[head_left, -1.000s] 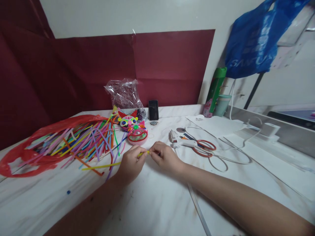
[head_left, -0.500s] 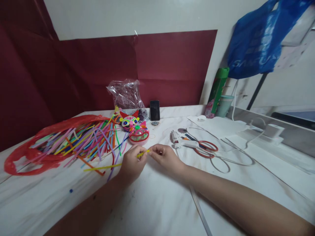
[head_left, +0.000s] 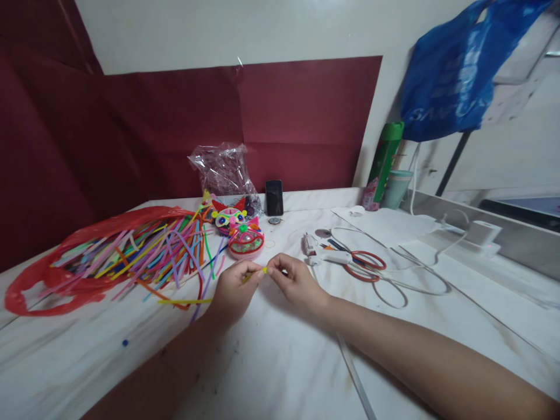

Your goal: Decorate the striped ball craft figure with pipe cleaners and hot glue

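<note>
Between my two hands runs a yellow pipe cleaner (head_left: 186, 301), its long tail sticking out to the left past my left hand. My left hand (head_left: 236, 290) is closed around it, thumb and fingers pinching near its right end. Thumb and forefinger of my right hand (head_left: 295, 282) pinch the tip, which shows as a small yellow bit. Just behind the hands sits a pink decorated craft figure (head_left: 246, 240) with a wide red-rimmed mouth. A second figure with big eyes (head_left: 230, 218) and red ears stands behind that one.
Many coloured pipe cleaners lie on a red plastic bag (head_left: 30, 291) at left. To the right are a white glue gun (head_left: 335, 256), red-handled scissors (head_left: 365, 265) and cables. A black phone (head_left: 274, 197) leans at the back, near crumpled clear plastic (head_left: 223, 169). A green spray can (head_left: 385, 166) stands back right.
The pipe cleaner's left tail has drawn slightly right, and less yellow shows between my hands. Both hands stay almost in place, still pinching. The view has shifted a little.
</note>
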`<state>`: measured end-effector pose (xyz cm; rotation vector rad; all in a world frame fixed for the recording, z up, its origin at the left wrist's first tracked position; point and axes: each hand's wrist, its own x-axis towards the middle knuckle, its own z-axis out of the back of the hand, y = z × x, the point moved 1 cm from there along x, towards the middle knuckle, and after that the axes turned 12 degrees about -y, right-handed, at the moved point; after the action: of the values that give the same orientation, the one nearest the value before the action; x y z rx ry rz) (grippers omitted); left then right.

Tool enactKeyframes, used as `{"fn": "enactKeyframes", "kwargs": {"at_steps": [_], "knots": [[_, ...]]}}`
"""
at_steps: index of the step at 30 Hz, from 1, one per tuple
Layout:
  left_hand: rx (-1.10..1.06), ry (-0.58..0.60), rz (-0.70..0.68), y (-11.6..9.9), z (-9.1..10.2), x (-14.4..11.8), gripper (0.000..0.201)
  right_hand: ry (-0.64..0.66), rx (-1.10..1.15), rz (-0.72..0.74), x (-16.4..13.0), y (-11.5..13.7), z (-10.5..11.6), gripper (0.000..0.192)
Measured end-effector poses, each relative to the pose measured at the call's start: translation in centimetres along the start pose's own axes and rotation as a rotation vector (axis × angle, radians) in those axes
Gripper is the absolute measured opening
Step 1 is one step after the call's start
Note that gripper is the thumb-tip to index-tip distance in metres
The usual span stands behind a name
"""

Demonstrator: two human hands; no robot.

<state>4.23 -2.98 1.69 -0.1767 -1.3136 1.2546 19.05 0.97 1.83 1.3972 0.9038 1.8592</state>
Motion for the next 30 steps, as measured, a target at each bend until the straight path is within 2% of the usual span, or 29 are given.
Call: {"fn": "enactKeyframes", "kwargs": {"at_steps": [4, 8, 10, 15, 18, 21, 24, 26, 28, 30], "knots": [[0.045, -0.117, -0.068, -0.4, -0.3, -0.2, 0.012, -0.07, 0.123, -0.119, -0.4, -0.7, -0.7, 0.016], [0.122, -0.132, -0.062, -0.6, -0.2, -0.2, 0.011, -0.022, 0.133, -0.135, -0.4, -1.0, -0.8, 0.013], [0.176, -0.104, -0.15, -0.5, -0.1, -0.1, 0.011, 0.008, 0.038, -0.039, -0.2, -0.9, -0.6, 0.009], [0.32, 0.008, -0.513, -0.2, 0.4, 0.0, 0.015, 0.063, -0.333, 0.418, 0.1, -0.6, 0.2, 0.009], [0.414, 0.083, -0.587, -0.2, 0.5, 0.0, 0.017, 0.131, -0.511, 0.567, 0.1, -0.5, 0.4, 0.014], [0.476, 0.158, -0.626, -0.1, 0.6, 0.1, 0.019, 0.181, -0.621, 0.622, -0.2, -0.4, 0.3, 0.016], [0.472, 0.182, -0.625, 0.0, 0.5, 0.1, 0.02, 0.191, -0.641, 0.603, -0.3, -0.6, 0.2, 0.016], [0.41, 0.17, -0.572, 0.0, 0.5, 0.1, 0.019, 0.18, -0.602, 0.574, -0.4, -0.6, 0.1, 0.015], [0.304, 0.137, -0.455, 0.0, 0.4, 0.2, 0.017, 0.138, -0.502, 0.515, -0.3, -0.5, 0.2, 0.012], [0.171, 0.102, -0.272, -0.1, 0.4, 0.3, 0.015, 0.082, -0.353, 0.403, -0.1, -0.2, 0.3, 0.011]]}}
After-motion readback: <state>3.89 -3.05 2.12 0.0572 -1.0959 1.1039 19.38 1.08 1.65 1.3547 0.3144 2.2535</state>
